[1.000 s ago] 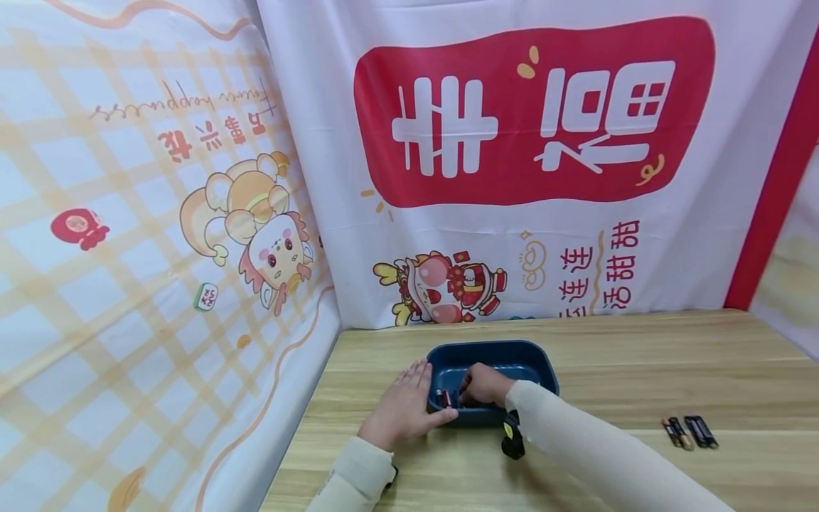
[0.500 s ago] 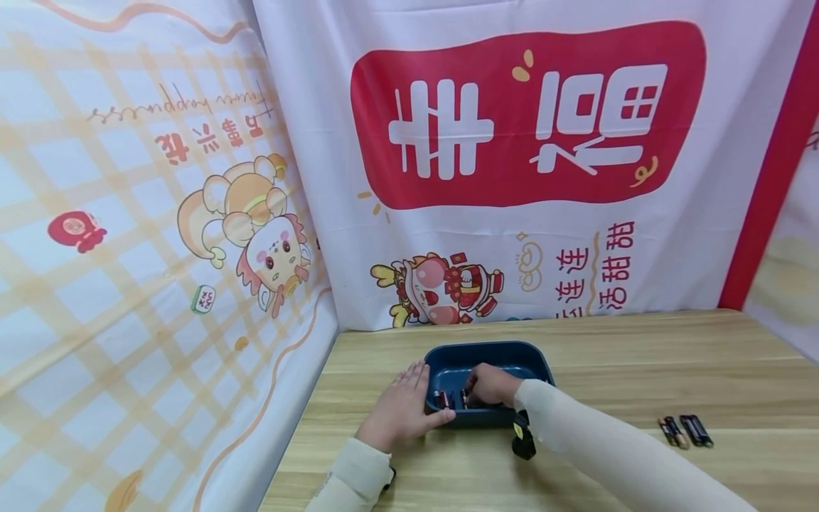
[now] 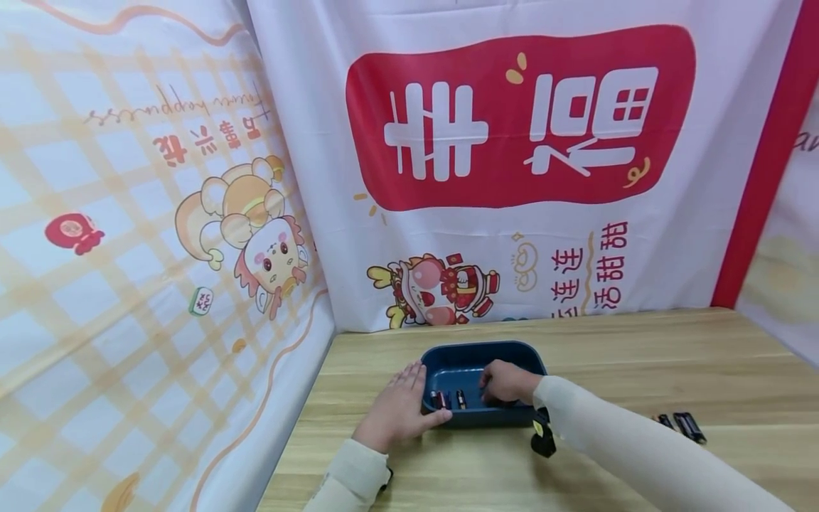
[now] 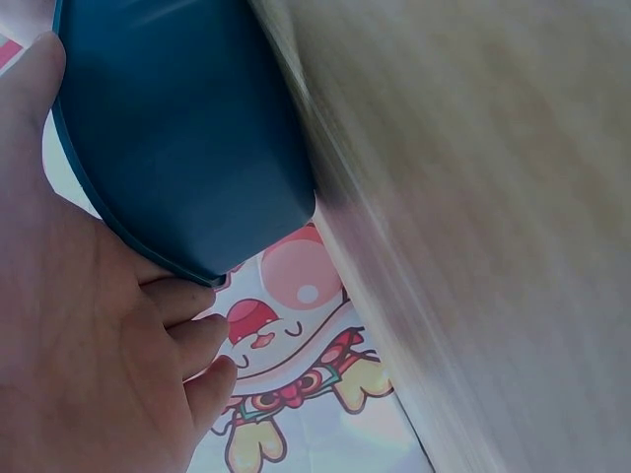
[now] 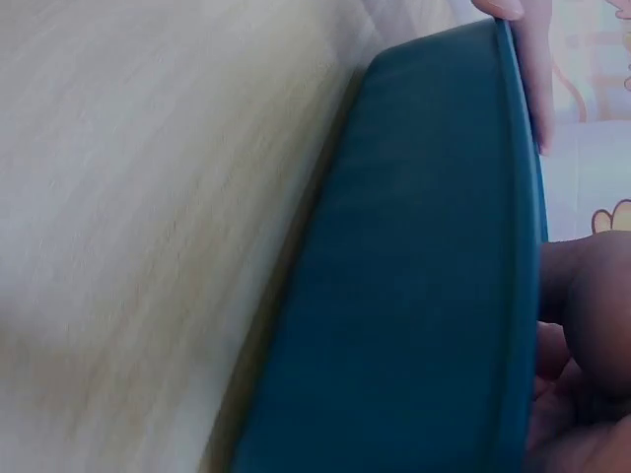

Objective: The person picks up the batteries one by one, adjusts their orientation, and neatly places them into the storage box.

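Observation:
A dark blue rectangular tray (image 3: 484, 419) sits on the table in the head view. My left hand (image 3: 395, 409) rests on its left end, fingers lying along the rim and the thumb over the near edge; the left wrist view shows this hand (image 4: 108, 325) against the outer wall. My right hand (image 3: 508, 384) reaches into the tray with bent fingers, whose tips are hidden. Inside, to the left of that hand, lie a dark battery (image 3: 461, 400) and a red-and-silver battery (image 3: 439, 400) with something dark beside it. The near wall conceals the right fingertips in the right wrist view.
On the wooden table (image 3: 614, 355), farther right, lie dark batteries (image 3: 689, 427), some partly covered by my right sleeve (image 3: 640, 441). A printed cloth (image 3: 307, 213) hangs at the left, and another cloth (image 3: 525, 270) closes off the back.
My right hand has shifted right inside the tray, away from the dark battery, which now lies uncovered. The left hand keeps its place on the rim. The sleeve now covers part of the batteries at right.

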`<state>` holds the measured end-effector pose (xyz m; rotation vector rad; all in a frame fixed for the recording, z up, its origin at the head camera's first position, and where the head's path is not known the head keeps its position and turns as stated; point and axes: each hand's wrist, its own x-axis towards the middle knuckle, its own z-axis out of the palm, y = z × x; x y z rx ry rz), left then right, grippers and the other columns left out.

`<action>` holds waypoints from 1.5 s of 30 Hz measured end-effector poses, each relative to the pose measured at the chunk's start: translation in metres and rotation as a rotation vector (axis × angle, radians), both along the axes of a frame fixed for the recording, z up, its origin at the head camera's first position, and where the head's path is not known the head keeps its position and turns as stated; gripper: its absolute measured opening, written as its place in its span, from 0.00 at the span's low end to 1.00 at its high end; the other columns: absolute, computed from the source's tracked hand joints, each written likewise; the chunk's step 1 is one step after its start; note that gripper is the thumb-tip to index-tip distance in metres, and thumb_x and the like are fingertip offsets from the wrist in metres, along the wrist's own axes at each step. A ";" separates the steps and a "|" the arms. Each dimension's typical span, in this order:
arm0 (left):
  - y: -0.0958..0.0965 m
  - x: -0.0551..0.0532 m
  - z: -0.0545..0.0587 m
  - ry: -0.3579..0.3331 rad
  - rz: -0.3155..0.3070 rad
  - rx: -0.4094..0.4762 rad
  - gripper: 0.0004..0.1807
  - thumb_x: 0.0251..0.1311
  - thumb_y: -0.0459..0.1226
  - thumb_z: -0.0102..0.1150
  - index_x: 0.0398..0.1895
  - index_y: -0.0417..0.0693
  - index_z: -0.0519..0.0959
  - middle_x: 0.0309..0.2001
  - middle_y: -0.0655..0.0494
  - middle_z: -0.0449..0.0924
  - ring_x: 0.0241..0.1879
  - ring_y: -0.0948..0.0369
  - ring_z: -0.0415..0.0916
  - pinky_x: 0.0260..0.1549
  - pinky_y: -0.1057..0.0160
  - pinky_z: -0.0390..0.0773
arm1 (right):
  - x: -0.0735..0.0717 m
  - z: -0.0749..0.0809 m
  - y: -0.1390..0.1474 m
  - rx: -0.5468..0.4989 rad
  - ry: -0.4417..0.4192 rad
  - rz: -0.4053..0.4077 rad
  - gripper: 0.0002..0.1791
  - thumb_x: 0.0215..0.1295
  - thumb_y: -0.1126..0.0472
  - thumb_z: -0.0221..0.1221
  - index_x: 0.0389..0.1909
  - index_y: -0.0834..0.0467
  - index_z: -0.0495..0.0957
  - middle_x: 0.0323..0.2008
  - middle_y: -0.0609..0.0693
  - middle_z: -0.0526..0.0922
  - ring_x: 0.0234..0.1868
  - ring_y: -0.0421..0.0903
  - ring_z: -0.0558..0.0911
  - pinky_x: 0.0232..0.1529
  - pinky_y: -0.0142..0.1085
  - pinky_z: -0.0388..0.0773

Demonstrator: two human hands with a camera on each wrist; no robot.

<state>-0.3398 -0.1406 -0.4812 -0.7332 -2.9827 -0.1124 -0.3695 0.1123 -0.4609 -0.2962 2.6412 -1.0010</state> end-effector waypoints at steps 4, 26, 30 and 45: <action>-0.001 0.000 -0.001 0.003 -0.005 0.003 0.60 0.55 0.76 0.36 0.76 0.39 0.50 0.76 0.45 0.46 0.74 0.50 0.44 0.69 0.49 0.50 | 0.002 0.006 0.009 -0.031 -0.037 0.018 0.09 0.60 0.70 0.63 0.42 0.62 0.80 0.33 0.51 0.79 0.29 0.47 0.81 0.29 0.39 0.81; 0.001 -0.002 -0.004 0.003 0.011 -0.013 0.60 0.54 0.77 0.34 0.77 0.41 0.49 0.77 0.47 0.45 0.75 0.51 0.42 0.70 0.50 0.49 | 0.007 0.035 0.075 -0.288 -0.178 0.043 0.10 0.65 0.70 0.60 0.46 0.64 0.77 0.37 0.59 0.78 0.35 0.53 0.80 0.36 0.44 0.83; 0.001 -0.002 -0.003 0.007 0.010 -0.008 0.60 0.54 0.77 0.35 0.77 0.41 0.49 0.76 0.47 0.45 0.75 0.51 0.42 0.70 0.51 0.49 | 0.007 0.036 0.088 -0.301 -0.185 0.051 0.11 0.65 0.68 0.60 0.47 0.64 0.76 0.38 0.62 0.78 0.35 0.53 0.79 0.36 0.45 0.83; 0.000 -0.004 -0.006 0.013 0.003 -0.002 0.60 0.55 0.77 0.35 0.76 0.40 0.49 0.76 0.46 0.44 0.74 0.51 0.42 0.70 0.50 0.49 | 0.016 0.035 0.134 -0.338 -0.189 0.008 0.13 0.68 0.66 0.58 0.50 0.69 0.74 0.39 0.61 0.79 0.36 0.54 0.81 0.41 0.50 0.82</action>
